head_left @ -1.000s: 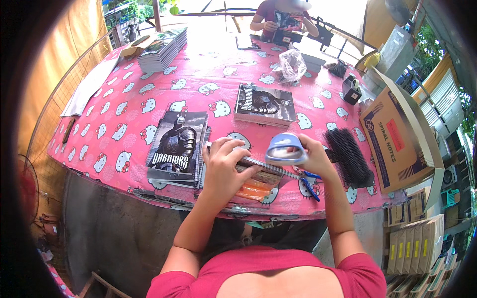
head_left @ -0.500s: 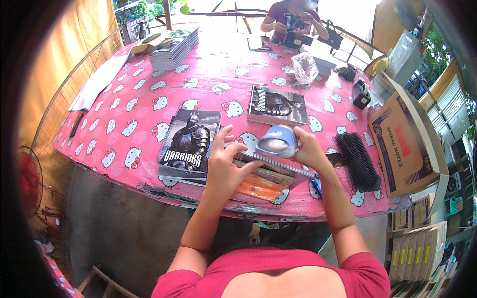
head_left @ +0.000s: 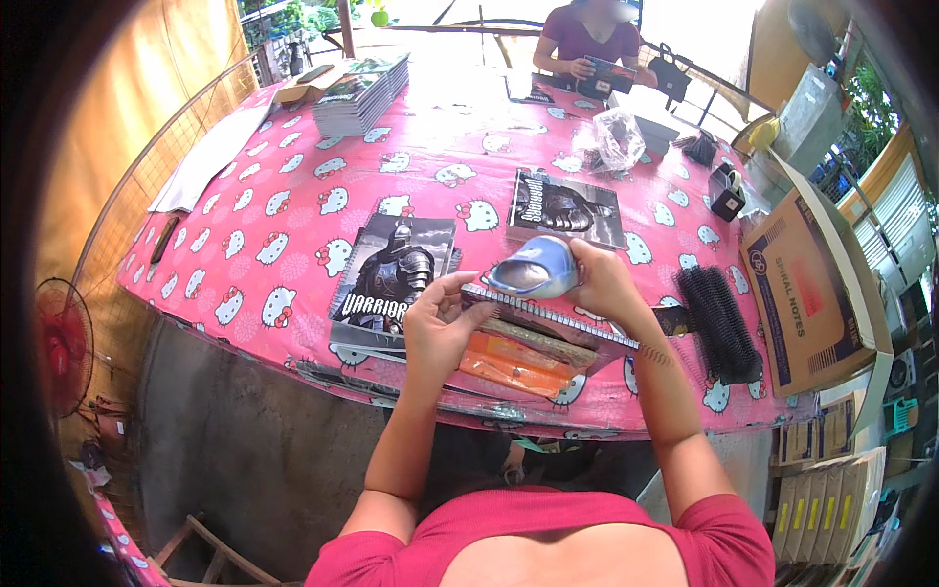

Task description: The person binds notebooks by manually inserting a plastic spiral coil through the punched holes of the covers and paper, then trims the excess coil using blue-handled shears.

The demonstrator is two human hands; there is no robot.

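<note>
My left hand (head_left: 437, 328) grips the left end of a spiral notebook (head_left: 587, 331), thumb on the near side and fingers behind. The notebook is tilted up, its wire coil along the top. Closed in my right hand (head_left: 602, 279) is a blue, rounded, hollow piece with a pale inside (head_left: 538, 269), held just above the coil; its exact kind is unclear. Below the notebook lie a brownish strip (head_left: 548, 344) and an orange packet (head_left: 514, 370). A pile of knight-cover notebooks (head_left: 396, 269) rests left of my left hand, another notebook pile (head_left: 569, 207) beyond my right.
Black plastic coils (head_left: 721, 323) lie at the right, beside an open carton (head_left: 807, 284). A tall notebook stack (head_left: 357, 103) stands far left. Crumpled clear plastic (head_left: 616, 139) lies far right. Across the pink table (head_left: 293, 201), a person (head_left: 592, 44) handles a notebook.
The blue piece has turned and moved to the coil's left part. My left hand has closed in on the notebook's end. The person across has lowered their notebook. The whole view has shifted slightly.
</note>
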